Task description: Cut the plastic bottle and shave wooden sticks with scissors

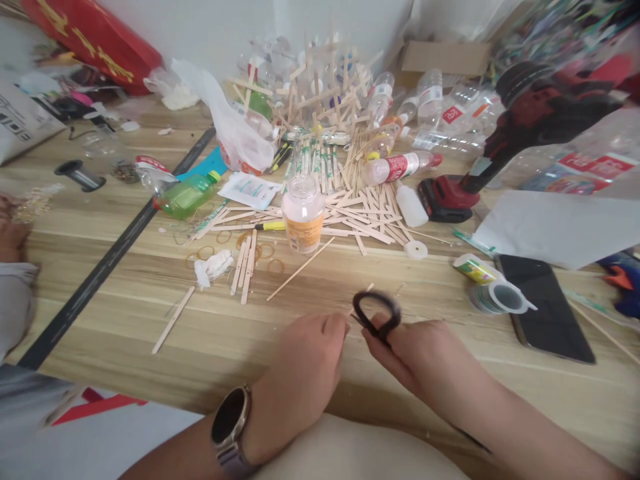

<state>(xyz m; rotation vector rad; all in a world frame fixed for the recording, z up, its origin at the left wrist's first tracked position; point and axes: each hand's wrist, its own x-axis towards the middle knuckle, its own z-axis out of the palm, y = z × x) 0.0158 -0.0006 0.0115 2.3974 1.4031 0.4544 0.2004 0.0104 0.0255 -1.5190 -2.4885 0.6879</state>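
Near the front edge of the table, my right hand (425,350) is closed around a pair of black-handled scissors (377,313). One finger loop stands up, slightly blurred, and the blades are mostly hidden. Just left of it, my left hand (313,353), with a watch (231,417) on its wrist, is closed in a pinch. A small pale bit shows at its fingertips, too blurred to name. Beyond the hands lie a thin wooden stick (300,269), several flat craft sticks (243,267) and a clear jar (303,220) with an orange label.
Behind the jar spreads a pile of craft sticks (367,217) and plastic bottles. To the right are a phone (545,307), a tape roll (500,297) and a red-black power tool (450,199). A green bottle (187,195) lies left. Another person's hand (11,233) is at the left edge.
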